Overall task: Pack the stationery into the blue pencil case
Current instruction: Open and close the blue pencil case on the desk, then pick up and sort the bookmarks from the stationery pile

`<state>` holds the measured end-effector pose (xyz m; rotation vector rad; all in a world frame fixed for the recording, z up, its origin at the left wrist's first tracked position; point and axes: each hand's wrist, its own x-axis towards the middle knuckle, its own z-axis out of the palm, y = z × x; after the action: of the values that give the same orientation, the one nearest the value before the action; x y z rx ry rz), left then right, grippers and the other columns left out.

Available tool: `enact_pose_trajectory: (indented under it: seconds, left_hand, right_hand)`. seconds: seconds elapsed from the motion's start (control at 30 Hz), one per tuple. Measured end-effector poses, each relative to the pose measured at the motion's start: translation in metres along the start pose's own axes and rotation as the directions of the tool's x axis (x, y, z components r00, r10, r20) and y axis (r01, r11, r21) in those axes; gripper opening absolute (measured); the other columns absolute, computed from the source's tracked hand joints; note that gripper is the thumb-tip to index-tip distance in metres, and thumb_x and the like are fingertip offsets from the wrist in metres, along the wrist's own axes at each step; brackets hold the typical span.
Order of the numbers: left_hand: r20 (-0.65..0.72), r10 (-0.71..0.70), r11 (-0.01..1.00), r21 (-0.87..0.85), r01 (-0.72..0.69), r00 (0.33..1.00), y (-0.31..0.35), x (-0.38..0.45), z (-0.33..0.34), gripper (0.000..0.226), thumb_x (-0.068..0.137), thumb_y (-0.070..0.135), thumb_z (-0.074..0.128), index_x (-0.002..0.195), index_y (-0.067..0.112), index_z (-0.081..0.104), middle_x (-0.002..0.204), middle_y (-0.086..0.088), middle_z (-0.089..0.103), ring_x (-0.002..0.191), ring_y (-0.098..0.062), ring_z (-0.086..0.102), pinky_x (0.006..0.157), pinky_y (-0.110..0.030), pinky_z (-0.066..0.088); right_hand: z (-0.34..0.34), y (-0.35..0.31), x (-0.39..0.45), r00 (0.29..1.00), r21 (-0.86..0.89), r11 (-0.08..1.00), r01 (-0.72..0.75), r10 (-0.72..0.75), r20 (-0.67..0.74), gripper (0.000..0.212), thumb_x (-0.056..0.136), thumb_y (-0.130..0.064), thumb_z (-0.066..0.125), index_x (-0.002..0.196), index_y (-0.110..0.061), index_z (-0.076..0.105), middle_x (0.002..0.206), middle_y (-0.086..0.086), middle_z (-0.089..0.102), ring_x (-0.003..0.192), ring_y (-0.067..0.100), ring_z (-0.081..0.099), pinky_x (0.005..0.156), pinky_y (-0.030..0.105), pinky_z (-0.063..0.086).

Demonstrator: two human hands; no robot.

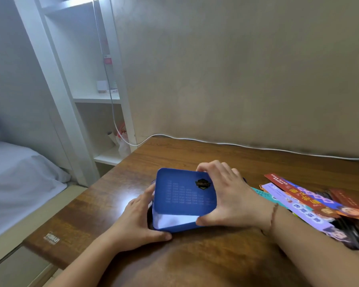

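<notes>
Two hands hold the blue pencil case (184,195) on the table (216,255): the left hand (141,222) grips its bottom, the right hand (230,195) its lid; it looks hard, light and smooth, so edges are best.

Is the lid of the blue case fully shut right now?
No: the lid is tilted up at its near edge, held by the right hand, showing the pale inside of the blue case steadied by the left hand.

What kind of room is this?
Probably a bedroom with a study corner: a bed on the left, white shelves beside it, and a wooden desk where hands hold a blue pencil case.
</notes>
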<state>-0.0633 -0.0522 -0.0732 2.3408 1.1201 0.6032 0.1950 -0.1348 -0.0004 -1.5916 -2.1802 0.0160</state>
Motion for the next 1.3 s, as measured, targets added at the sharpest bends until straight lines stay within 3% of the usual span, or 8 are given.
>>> enact_pose_trajectory:
  seconds: [0.17,0.37,0.57,0.73,0.87,1.0,1.17,1.3]
  left_hand:
    - [0.099,-0.007,1.0,0.004,0.007,0.995,0.003,0.008,-0.003,0.112,0.06,0.062,0.078,0.148,0.049,0.01,0.15,0.015,0.037,0.14,-0.013,0.034,0.117,-0.042,0.029]
    - [0.244,0.018,0.978,-0.206,0.034,0.97,0.006,0.004,-0.016,0.094,0.068,0.013,0.065,0.146,0.049,0.028,0.158,0.022,0.024,0.148,0.003,0.012,0.121,-0.029,0.013]
    - [0.048,0.238,0.968,-0.091,-0.233,0.97,0.061,0.012,0.006,0.056,0.087,0.049,0.061,0.14,0.039,0.045,0.152,0.023,0.036,0.144,0.003,0.023,0.116,-0.028,0.021]
    - [-0.049,0.367,0.93,0.031,-0.366,0.929,0.124,0.026,0.041,0.045,0.09,0.042,0.061,0.134,0.032,0.056,0.142,0.022,0.045,0.137,0.002,0.031,0.111,-0.021,0.027]
    - [-0.046,0.403,0.914,0.069,-0.4,0.914,0.178,0.035,0.079,0.042,0.09,0.037,0.067,0.131,0.033,0.058,0.131,0.023,0.052,0.128,-0.001,0.039,0.102,-0.008,0.03]
    - [0.037,0.473,0.855,0.222,-0.469,0.88,0.227,0.049,0.124,0.043,0.089,0.041,0.059,0.131,0.034,0.056,0.133,0.015,0.057,0.124,-0.014,0.046,0.1,-0.031,0.04]
    - [0.083,0.453,0.853,0.248,-0.459,0.888,0.234,0.058,0.153,0.042,0.087,0.049,0.056,0.127,0.037,0.056,0.13,0.017,0.057,0.123,-0.012,0.048,0.102,-0.032,0.037]
    - [0.096,0.498,0.85,0.143,-0.507,0.862,0.229,0.062,0.155,0.04,0.086,0.047,0.06,0.124,0.037,0.059,0.126,0.02,0.057,0.122,-0.007,0.047,0.104,-0.026,0.034]
  right_hand:
    - [0.007,-0.011,-0.054,0.988,0.033,0.999,0.043,-0.048,0.15,0.098,0.06,-0.077,0.065,0.142,-0.04,0.026,0.13,-0.019,0.027,0.124,0.001,0.026,0.105,0.021,0.026]
    - [0.022,-0.005,-0.077,0.96,0.044,0.998,-0.045,0.031,0.277,0.104,0.065,-0.075,0.065,0.15,-0.039,0.017,0.141,-0.015,0.033,0.132,0.005,0.025,0.115,0.027,0.018]
    - [0.02,-0.004,-0.086,0.975,-0.074,0.997,0.029,-0.012,0.22,0.087,0.072,-0.079,0.053,0.145,-0.034,0.036,0.148,-0.009,0.034,0.137,0.013,0.02,0.119,0.039,0.008]
    - [-0.035,0.01,-0.115,0.97,0.074,0.997,-0.02,0.037,-0.242,0.037,0.08,-0.06,0.06,0.106,-0.033,0.066,0.092,-0.014,0.068,0.086,0.0,0.057,0.075,0.024,0.05]
    - [-0.088,0.065,-0.149,0.704,0.086,0.907,-0.411,0.376,-0.603,0.028,0.085,-0.048,0.063,0.068,-0.026,0.064,0.056,-0.011,0.06,0.055,0.007,0.055,0.046,0.027,0.041]
    - [-0.099,0.114,-0.175,0.507,0.097,0.586,-0.805,0.763,-0.402,0.051,0.088,-0.06,0.053,0.059,-0.019,0.06,0.047,-0.007,0.06,0.05,0.009,0.056,0.045,0.025,0.042]
    - [-0.071,0.115,-0.178,0.572,0.239,0.585,-0.775,0.81,-0.128,0.066,0.062,-0.083,0.05,0.062,-0.017,0.043,0.049,-0.004,0.066,0.044,0.006,0.062,0.053,0.034,0.051]
    - [-0.065,0.106,-0.177,0.652,0.319,0.631,-0.707,0.757,-0.052,0.035,0.069,-0.041,0.074,0.069,-0.02,0.046,0.064,0.002,0.07,0.042,0.008,0.052,0.051,0.038,0.049]
